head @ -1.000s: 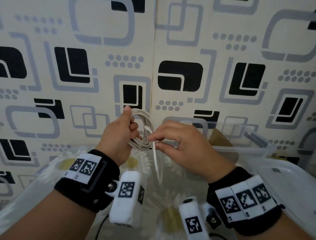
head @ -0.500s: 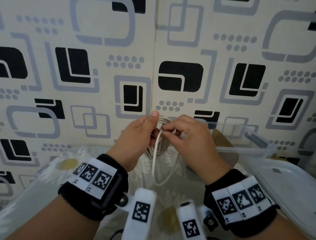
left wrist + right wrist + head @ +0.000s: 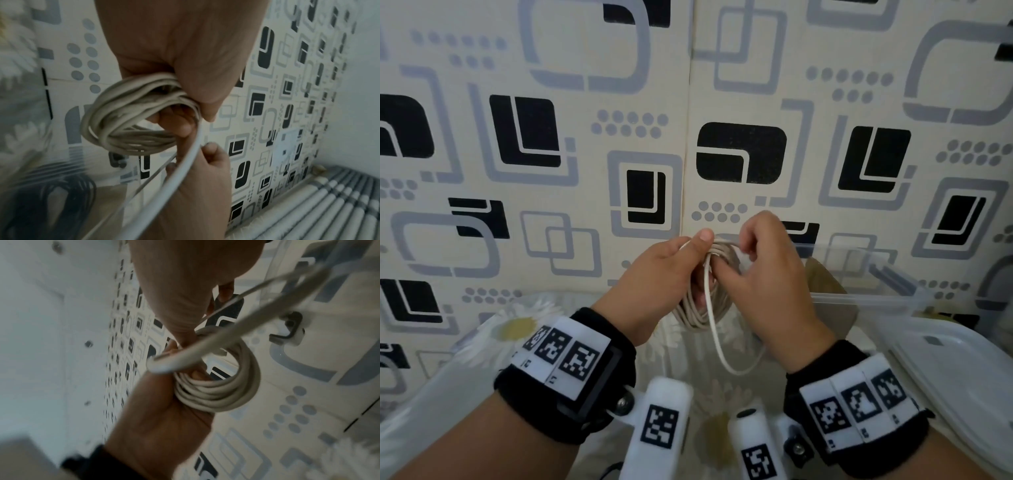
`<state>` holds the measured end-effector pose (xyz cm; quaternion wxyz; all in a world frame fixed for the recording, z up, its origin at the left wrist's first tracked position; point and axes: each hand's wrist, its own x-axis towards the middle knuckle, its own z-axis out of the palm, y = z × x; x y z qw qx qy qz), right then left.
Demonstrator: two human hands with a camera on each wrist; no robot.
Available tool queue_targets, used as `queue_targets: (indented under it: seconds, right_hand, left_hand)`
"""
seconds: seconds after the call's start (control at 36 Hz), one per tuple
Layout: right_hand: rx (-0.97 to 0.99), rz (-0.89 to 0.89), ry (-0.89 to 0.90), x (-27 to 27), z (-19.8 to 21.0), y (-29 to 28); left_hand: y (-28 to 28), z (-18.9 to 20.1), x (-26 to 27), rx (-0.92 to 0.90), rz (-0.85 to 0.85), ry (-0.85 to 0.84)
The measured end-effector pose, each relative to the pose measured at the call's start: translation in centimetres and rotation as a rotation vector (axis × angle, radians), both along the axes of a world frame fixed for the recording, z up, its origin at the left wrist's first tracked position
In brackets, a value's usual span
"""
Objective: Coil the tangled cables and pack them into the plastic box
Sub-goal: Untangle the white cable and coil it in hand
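My left hand grips a coil of white cable in the air in front of the patterned wall; the coil hangs from under its thumb. My right hand pinches the loose end of the same cable right beside the coil, and the slack droops in a loop below both hands. From the right wrist the coil and the loose strand cross over it. The clear plastic box stands to the right, open, with something brown inside.
A white lid lies at the right in front of the box. The table wears a clear cover over a daisy-print cloth. A bundle of black cable lies low at the left in the left wrist view.
Both hands have shifted right and closer together. The right hand has carried the loose end up and over the coil, and the hanging loop below has grown shorter.
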<state>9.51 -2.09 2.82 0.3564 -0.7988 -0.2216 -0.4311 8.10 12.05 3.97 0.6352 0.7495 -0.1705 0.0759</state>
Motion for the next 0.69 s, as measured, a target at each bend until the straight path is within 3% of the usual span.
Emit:
queue_targets:
  seconds: [0.17, 0.33, 0.47, 0.58, 0.69]
  right_hand:
    - [0.176, 0.097, 0.269, -0.2, 0.9, -0.6]
    - [0.206, 0.206, 0.353, -0.4, 1.1, -0.4]
    - [0.196, 0.357, 0.537, -0.6, 1.5, -0.8]
    - [0.161, 0.55, 0.732, -0.7, 2.2, -1.9]
    - [0.24, 0.587, 0.776, -0.7, 2.6, -2.3]
  left_hand:
    - [0.1, 0.6, -0.2, -0.18, -0.129, 0.085]
    - [0.3, 0.3, 0.1, -0.087, -0.211, 0.043]
    - [0.9, 0.3, 0.3, -0.053, -0.269, 0.052]
    - [1.2, 0.4, 0.6, -0.1, -0.311, 0.095]
    - [1.4, 0.3, 0.7, -0.149, -0.33, 0.107]
